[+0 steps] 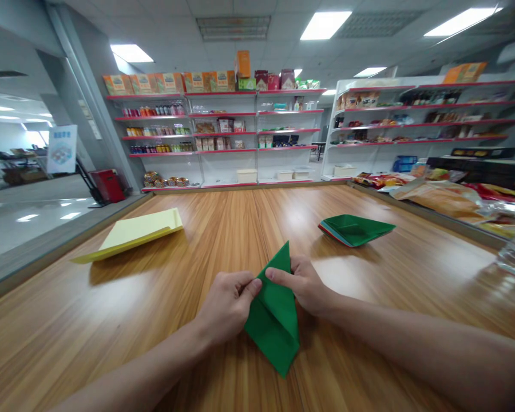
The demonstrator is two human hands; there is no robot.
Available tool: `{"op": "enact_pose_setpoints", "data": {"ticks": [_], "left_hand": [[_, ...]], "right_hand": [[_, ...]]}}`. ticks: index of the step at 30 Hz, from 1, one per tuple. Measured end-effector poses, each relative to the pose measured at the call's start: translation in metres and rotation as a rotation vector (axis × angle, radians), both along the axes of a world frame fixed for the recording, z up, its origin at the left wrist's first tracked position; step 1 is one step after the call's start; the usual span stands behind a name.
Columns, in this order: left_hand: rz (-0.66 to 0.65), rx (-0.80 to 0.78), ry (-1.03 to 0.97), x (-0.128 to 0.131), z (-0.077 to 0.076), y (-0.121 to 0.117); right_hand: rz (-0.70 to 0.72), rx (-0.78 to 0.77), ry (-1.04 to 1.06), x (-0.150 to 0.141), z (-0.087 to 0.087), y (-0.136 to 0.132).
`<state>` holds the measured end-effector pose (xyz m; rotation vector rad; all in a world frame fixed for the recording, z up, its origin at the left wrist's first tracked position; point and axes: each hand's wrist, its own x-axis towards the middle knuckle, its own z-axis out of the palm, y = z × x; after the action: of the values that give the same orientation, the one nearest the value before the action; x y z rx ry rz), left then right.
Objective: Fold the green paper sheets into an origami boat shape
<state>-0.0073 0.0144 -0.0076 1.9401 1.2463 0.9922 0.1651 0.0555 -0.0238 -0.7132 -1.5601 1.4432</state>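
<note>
Our left hand [229,303] and right hand [311,286] pinch the green folded paper [274,315] between thumbs and fingers, above the near middle of the wooden table [223,223]. If our thumbs pull unevenly, the crease could skew; tugging too hard apart might tear the upper edges.

1. Left hand [229,303]: fingers curled, thumb pressed toward the index finger in a pinch.
2. Right hand [311,286]: thumb extended leftward, fingers tucked behind.
3. Both hands sit near each other, not touching.
4. Bare left forearm [154,363] slants in from below; bare right forearm [420,340] from the right.
</note>
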Motion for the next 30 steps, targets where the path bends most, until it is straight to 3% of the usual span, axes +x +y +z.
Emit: {"op": "enact_pose_setpoints", "data": {"ticks": [6, 11, 19, 24, 30], "left_hand": [[0.147, -0.077, -0.339, -0.002, 0.001, 0.004], [0.133, -0.171, -0.518, -0.004, -0.002, 0.009], [0.178, -0.128, -0.549, -0.008, -0.007, 0.01], [0.183, -0.152, -0.618, -0.008, -0.008, 0.011], [0.213, -0.125, -0.625, -0.013, -0.011, 0.015]], "right_hand": [[0.064, -0.05, -0.1, -0.003, -0.001, 0.002], [0.124, -0.036, -0.099, -0.005, 0.0, 0.002], [0.214, 0.005, -0.237, 0.0, -0.002, 0.003], [0.174, 0.078, -0.21, 0.0, 0.001, 0.001], [0.225, 0.038, -0.35, 0.002, 0.002, -0.001]]}}
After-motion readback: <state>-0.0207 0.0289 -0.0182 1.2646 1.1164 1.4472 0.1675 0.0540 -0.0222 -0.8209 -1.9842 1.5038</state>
